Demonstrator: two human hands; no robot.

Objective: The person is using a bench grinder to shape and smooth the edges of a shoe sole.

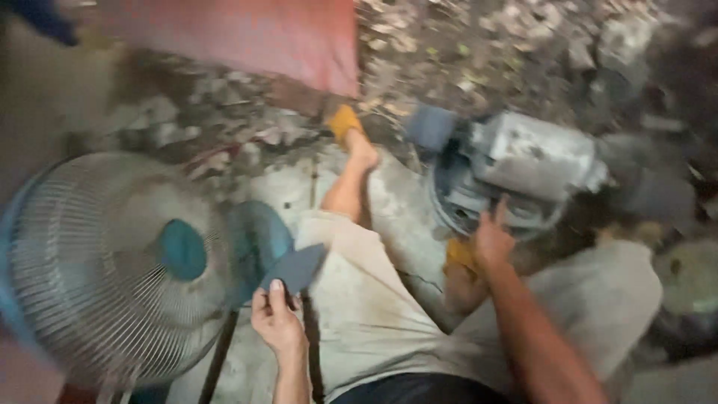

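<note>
My left hand (pixel 278 320) holds a small dark grey sheet (pixel 294 270), like sandpaper, pinched between thumb and fingers over my left thigh. My right hand (pixel 493 238) reaches forward and touches the lower edge of a grey metal motor (pixel 516 168) lying on the ground, with two fingers raised. My legs in pale shorts (pixel 374 299) stretch out on the concrete, and a yellow sandal (pixel 344 121) is on my left foot. The picture is blurred by motion.
A pedestal fan (pixel 112 262) with a wire grille and teal hub stands at the left, next to my left knee. A red cloth or board (pixel 247 37) lies at the top. Dirt and dry leaves (pixel 479 45) cover the ground behind the motor.
</note>
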